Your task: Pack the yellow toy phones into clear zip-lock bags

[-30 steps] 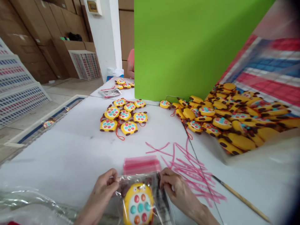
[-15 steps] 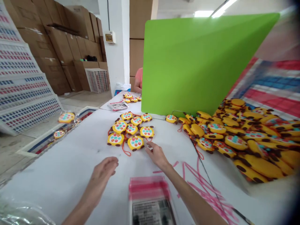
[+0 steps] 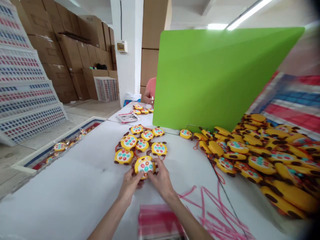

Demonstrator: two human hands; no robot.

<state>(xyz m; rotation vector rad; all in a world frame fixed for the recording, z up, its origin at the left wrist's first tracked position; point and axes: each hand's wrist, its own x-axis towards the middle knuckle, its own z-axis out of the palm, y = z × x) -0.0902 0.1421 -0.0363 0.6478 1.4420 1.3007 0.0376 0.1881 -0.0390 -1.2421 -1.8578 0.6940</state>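
Toy (image 3: pixel 145 165) at the small cluster's six o'clock edge is pinched between fingers of left hand (image 3: pixel 130 184) and right hand (image 3: pixel 160 180) on the surface (image 3: pixel 75 186).

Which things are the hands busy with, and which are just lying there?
Busy with:
- yellow toy, held between the left hand and the right hand
- stack of pink-topped bags, just below the hands

Just lying about:
- small cluster of toys
- big heap of toys
- green board
- pink strips
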